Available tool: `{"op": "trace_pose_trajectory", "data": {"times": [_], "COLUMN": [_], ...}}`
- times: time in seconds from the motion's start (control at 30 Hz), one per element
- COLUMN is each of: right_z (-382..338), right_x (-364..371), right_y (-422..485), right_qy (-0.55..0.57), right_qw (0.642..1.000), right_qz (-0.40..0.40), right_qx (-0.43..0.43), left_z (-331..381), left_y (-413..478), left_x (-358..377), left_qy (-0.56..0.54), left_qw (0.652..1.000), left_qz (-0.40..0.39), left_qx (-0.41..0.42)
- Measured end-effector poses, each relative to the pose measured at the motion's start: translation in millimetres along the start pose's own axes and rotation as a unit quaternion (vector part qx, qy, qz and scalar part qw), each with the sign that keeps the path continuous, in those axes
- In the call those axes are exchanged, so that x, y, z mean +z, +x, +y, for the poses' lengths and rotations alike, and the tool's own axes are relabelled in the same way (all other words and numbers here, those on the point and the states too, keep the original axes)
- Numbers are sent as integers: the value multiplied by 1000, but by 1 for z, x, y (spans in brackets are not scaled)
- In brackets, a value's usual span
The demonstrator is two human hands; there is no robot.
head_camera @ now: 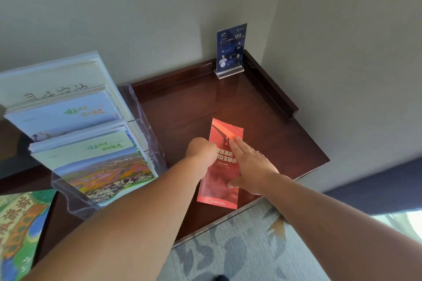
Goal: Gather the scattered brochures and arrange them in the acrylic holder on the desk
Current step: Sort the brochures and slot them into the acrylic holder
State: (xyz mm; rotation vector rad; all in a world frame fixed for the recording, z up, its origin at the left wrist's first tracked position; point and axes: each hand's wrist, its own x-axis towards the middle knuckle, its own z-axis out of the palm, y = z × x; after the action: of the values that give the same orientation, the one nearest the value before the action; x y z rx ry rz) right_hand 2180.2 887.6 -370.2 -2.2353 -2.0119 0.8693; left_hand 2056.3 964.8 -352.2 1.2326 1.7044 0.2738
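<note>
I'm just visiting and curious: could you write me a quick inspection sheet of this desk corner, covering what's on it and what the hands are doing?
Surface: dark wooden desk, glossy, with a raised rim along the walls.
Job's things: red brochure flat near the front edge; acrylic holder at left, tiers filled with landscape booklets.
Clutter: blue sign in a clear stand in the back corner; green illustrated brochure at far left.
Hands: left hand at the red brochure's left edge, fingers curled; right hand flat on it.
Cables: nothing seen.
Surroundings: beige walls, patterned carpet.
</note>
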Motion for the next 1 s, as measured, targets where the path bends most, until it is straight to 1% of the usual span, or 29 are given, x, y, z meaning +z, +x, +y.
{"op": "trace_pose_trajectory", "data": {"times": [0.03, 0.07, 0.1, 0.17, 0.23, 0.3, 0.37, 0.47, 0.57, 0.67, 0.73, 0.87, 1.0], "right_z": [-2, -5, -8, -20, -37, -62, -92, -135, -172, -201, -216, -233, -233], "right_x": [-3, -8, -15, -36, -59, -82, -100, -118, -120, -115, -108, -90, -70], "right_y": [-2, -4, -5, -5, -4, -4, -6, -13, -20, -27, -31, -37, -38], "right_qy": [81, 171, 248, 343, 401, 432, 442, 457, 453, 417, 388, 331, 270], "right_qw": [996, 981, 958, 907, 863, 838, 827, 813, 813, 827, 841, 870, 897], "right_qz": [34, 81, 133, 216, 276, 315, 342, 360, 362, 362, 356, 327, 306], "right_qx": [11, 30, 56, 113, 137, 107, 58, -8, -57, -103, -126, -161, -168], "left_z": [1, 3, 7, 16, 30, 46, 57, 61, 47, 23, 4, -34, -68], "left_y": [-4, -9, -15, -28, -43, -57, -70, -87, -100, -110, -116, -123, -120], "left_x": [-2, -5, -10, -25, -46, -72, -102, -146, -185, -219, -235, -247, -243], "left_qy": [1, -4, -12, -32, -55, -46, -21, -33, -41, -40, -42, -38, -7], "left_qw": [1000, 999, 997, 993, 985, 970, 950, 933, 922, 910, 908, 908, 911], "left_qz": [-9, -14, -12, 3, 24, 77, 145, 198, 225, 267, 280, 294, 301], "left_qx": [28, 52, 73, 116, 164, 226, 276, 300, 313, 314, 309, 295, 283]}}
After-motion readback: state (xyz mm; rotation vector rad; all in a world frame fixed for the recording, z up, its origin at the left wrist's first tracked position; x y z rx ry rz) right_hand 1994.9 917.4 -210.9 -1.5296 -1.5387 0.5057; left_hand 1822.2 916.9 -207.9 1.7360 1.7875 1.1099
